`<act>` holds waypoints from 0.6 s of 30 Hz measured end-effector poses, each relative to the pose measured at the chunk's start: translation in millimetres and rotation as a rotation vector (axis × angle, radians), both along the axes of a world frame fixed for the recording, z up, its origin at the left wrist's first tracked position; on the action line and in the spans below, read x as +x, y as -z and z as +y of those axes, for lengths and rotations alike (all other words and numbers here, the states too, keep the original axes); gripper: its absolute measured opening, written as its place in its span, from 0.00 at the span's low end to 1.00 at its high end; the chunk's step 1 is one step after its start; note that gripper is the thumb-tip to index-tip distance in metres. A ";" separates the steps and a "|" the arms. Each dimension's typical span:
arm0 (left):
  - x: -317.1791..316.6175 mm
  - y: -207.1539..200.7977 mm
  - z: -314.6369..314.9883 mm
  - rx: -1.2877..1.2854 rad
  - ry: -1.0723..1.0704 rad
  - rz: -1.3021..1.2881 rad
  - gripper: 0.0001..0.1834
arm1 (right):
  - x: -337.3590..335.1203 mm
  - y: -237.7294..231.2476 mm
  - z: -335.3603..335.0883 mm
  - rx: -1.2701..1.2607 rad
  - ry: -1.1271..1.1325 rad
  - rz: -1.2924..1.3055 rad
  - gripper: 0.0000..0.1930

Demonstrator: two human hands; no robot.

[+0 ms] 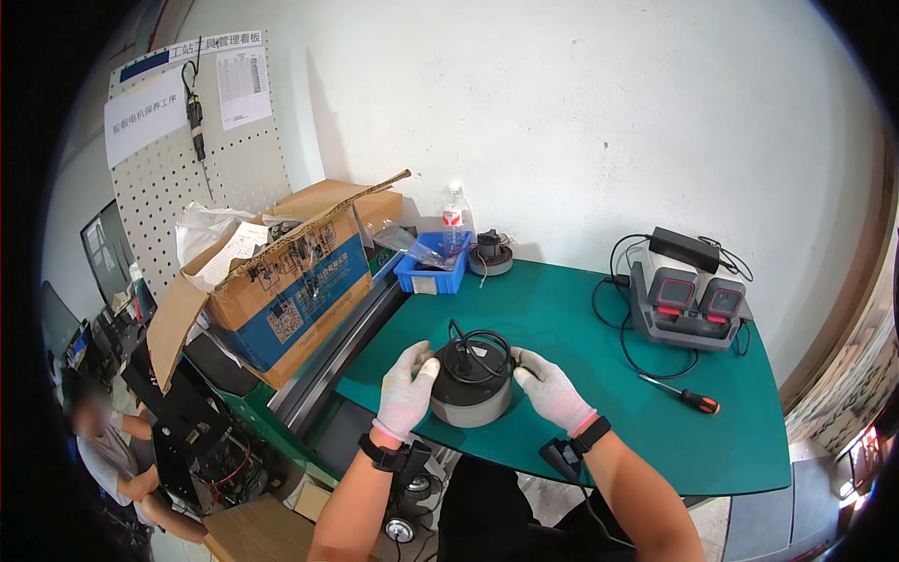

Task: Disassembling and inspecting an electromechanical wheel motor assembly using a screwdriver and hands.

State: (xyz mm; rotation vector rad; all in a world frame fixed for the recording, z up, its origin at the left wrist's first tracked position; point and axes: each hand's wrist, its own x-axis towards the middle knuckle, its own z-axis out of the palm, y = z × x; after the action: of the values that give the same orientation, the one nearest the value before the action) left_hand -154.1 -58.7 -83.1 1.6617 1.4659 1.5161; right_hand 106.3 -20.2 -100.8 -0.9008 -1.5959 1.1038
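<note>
A round hub motor, grey around its side with a black top, sits near the front edge of the green table. Its black cable lies coiled on top. My left hand, in a white glove, grips the motor's left side with the thumb by the upper rim. On the opposite side, my right hand, gloved as well, holds the motor near the rim and the cable coil. The fingertips are partly hidden behind the motor.
An open cardboard box stands at the left. Farther back are a blue bin, a plastic bottle and another motor-like part. A screwdriver lies at right, before a charging dock. A seated person is at far left.
</note>
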 end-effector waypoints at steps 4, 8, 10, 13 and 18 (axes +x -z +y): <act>5.7 -1.4 26.8 -0.047 -0.097 0.101 0.30 | -6.7 -5.3 -4.7 -0.065 0.024 -0.099 0.24; 16.6 -0.1 32.0 -0.074 0.022 -0.049 0.30 | -12.6 4.5 -0.4 0.073 0.075 -0.118 0.23; 1.1 16.6 37.4 -0.042 0.173 -0.314 0.38 | -16.1 0.9 -1.3 0.100 0.060 -0.133 0.22; -3.6 13.1 24.3 -0.033 0.266 -0.511 0.40 | -16.6 -6.1 -7.8 0.085 0.049 -0.155 0.21; 2.0 18.7 7.2 0.018 0.212 -0.545 0.38 | -16.4 -15.0 -13.9 0.047 0.128 -0.240 0.21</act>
State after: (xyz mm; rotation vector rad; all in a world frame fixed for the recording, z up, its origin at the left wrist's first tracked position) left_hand -152.2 -51.5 -101.8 1.2254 0.9573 1.6848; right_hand 89.9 -34.1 -85.9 -1.1212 -1.7232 0.8917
